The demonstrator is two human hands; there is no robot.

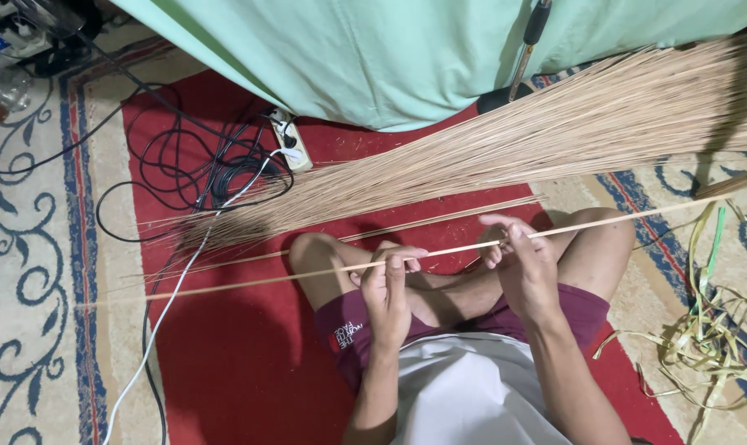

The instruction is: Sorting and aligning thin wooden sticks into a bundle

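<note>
Both hands — left hand, right hand — pinch one thin stick, fingers closed.

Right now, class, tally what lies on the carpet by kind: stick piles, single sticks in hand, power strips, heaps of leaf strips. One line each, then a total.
Pile of thin sticks: 1
Single stick, held by the left hand and right hand: 1
White power strip: 1
Heap of yellow-green leaf strips: 1
Total: 4
</note>
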